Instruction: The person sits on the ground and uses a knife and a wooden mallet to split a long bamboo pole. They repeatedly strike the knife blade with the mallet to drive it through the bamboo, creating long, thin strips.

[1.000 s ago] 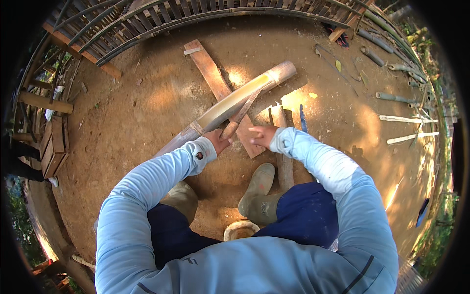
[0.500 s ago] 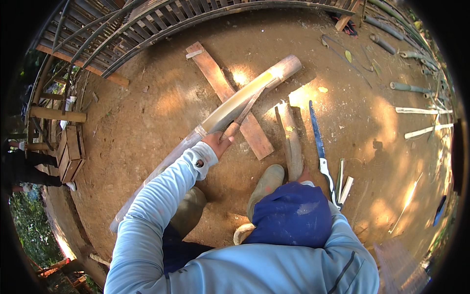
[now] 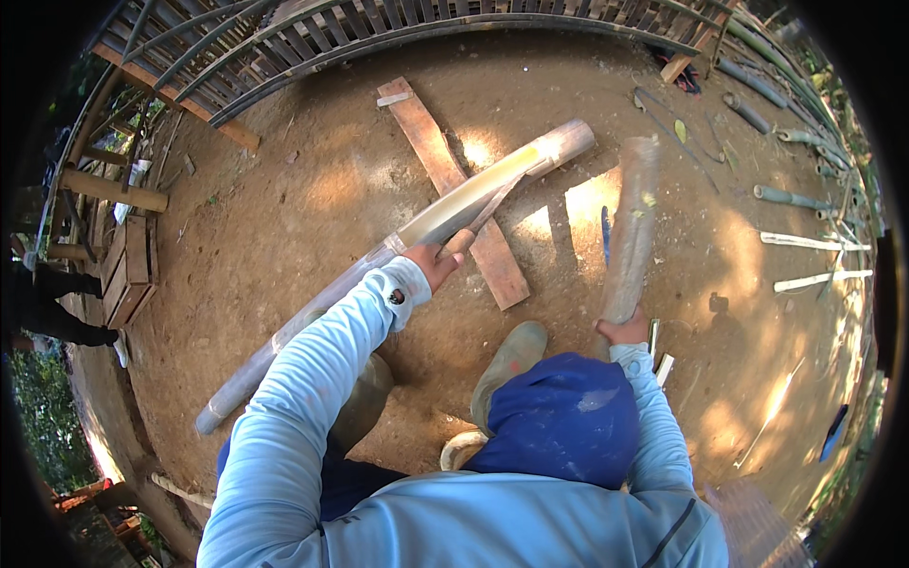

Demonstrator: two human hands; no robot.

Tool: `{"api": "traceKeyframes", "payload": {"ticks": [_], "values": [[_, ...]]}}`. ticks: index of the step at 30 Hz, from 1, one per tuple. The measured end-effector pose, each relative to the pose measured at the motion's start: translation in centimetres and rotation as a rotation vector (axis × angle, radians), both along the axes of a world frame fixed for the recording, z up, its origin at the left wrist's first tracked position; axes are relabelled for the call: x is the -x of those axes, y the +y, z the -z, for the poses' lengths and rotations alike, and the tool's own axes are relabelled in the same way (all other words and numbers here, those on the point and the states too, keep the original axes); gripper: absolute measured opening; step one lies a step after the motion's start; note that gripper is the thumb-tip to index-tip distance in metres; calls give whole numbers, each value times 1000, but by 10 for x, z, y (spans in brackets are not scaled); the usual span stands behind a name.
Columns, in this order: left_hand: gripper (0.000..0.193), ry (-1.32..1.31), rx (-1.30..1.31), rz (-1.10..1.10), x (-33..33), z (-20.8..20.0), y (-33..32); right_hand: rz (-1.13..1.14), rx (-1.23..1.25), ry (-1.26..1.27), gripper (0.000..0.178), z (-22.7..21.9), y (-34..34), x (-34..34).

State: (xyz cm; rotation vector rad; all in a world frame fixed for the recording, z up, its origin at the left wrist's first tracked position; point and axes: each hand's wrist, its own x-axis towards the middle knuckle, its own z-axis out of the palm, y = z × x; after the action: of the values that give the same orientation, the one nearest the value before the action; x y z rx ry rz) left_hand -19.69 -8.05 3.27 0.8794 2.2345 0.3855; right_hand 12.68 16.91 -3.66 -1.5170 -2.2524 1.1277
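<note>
My left hand (image 3: 436,266) is closed round the wooden handle of a machete (image 3: 460,241). Its dark blade slants up to the right, lying against a thick bamboo pole (image 3: 437,210) with its tip near the pole's far end. The pole has a pale stripped stretch and runs from beside my left leg to the upper middle, crossing over a reddish board (image 3: 499,269). On the right, my right hand (image 3: 625,329) grips the lower end of a thick wooden club (image 3: 630,237), raised upright and slightly blurred. Behind the club, a saw (image 3: 606,230) shows only part of its blue blade.
A slatted bamboo bench (image 3: 379,38) spans the far side. Bamboo lengths (image 3: 791,196) and pale split strips (image 3: 814,242) lie at the right. At the left stand a wooden crate (image 3: 131,270) and another person's dark-clad legs (image 3: 57,308). My boot (image 3: 511,364) rests near the board.
My right hand has lifted the club from beside my boot, up and to the right, so it now covers most of the saw. The machete stays against the bamboo.
</note>
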Motion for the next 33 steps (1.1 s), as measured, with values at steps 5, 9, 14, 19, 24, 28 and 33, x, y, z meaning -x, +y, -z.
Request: {"api": "traceKeyframes", "payload": {"ticks": [5, 9, 14, 19, 24, 28, 33], "values": [[65, 15, -45, -4, 2, 9, 2, 145, -219, 76, 91, -5, 8, 57], [64, -10, -8, -16, 5, 4, 5, -285, -63, -336, 90, 4, -43, 77], [64, -18, 43, -89, -2, 7, -8, -486, 154, -203, 91, 14, -43, 74], [58, -71, -24, -74, 0, 3, -6, -264, -50, -66, 85, -36, 5, 58], [49, -15, -171, -84, -14, 3, -7, -76, -144, 133, 82, -57, 39, 76], [46, -39, -169, -68, -16, 0, 3, -244, -148, -219, 95, -19, -21, 73], [42, 59, -115, -55, -20, 53, -46, -684, 116, -358, 96, -16, -38, 85]]}}
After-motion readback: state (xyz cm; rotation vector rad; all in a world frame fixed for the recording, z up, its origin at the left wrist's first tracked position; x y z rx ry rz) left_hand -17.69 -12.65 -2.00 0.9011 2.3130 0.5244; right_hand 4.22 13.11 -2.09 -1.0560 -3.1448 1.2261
